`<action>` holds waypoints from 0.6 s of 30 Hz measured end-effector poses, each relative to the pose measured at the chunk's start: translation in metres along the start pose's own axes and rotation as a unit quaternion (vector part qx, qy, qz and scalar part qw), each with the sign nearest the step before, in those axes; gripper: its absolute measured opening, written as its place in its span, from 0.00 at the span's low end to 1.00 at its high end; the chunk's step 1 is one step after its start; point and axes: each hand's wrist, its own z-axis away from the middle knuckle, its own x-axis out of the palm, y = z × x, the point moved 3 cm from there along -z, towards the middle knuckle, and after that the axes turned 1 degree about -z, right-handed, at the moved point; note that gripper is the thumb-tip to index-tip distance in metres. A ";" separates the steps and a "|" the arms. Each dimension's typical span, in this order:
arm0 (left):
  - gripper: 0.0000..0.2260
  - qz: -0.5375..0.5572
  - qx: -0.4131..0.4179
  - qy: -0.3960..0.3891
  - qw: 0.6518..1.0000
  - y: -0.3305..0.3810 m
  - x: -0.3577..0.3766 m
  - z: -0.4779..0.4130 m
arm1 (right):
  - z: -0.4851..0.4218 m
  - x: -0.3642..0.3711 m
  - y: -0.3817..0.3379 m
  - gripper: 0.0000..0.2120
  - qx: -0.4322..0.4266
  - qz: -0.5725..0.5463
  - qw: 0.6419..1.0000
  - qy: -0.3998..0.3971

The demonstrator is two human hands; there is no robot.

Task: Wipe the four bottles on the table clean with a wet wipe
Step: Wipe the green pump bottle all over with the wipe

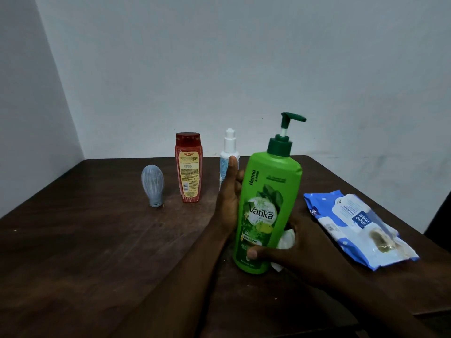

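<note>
- Right hand (297, 250) is curled round the low part of the green bottle (268, 191), thumb laid across the front label. A crumpled white wipe (288, 237) is bunched between its palm and the bottle's right side.
- Left hand (228, 203) grips the same bottle from the left at mid-height, with the thumb pointing up and the fingers going behind the bottle out of sight.
- Green bottle – a pump bottle with a dark green head – leans with its top to the right, near the front middle of the dark wooden counter (97, 252). Whether its base touches the wood I cannot tell.
- Pack (353, 223) of wipes, blue and white, lies flat just right of the hands, with a brownish stain near its closer end.
- Red bottle (188, 169) stands upright further back, left of the hands.
- White bottle (228, 152) stands behind the left thumb, partly hidden by it.
- Grey bottle (153, 184) – bulb-shaped, narrow end down – stands left of the red one, apart from it.
</note>
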 end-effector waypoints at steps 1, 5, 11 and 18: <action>0.47 -0.002 0.005 0.002 1.000 -0.001 0.001 0.000 | 0.000 0.000 0.001 0.24 -0.003 0.007 1.000 0.002; 0.51 -0.001 0.034 0.040 0.999 0.001 0.001 0.002 | -0.009 -0.006 0.007 0.24 0.012 0.010 1.000 0.010; 0.43 -0.082 0.035 0.126 0.988 -0.001 -0.008 -0.001 | -0.042 -0.017 0.013 0.19 0.000 0.030 0.999 -0.016; 0.11 -0.215 0.061 0.208 0.952 -0.002 -0.018 -0.003 | -0.083 -0.033 0.031 0.18 -0.001 0.045 0.998 -0.037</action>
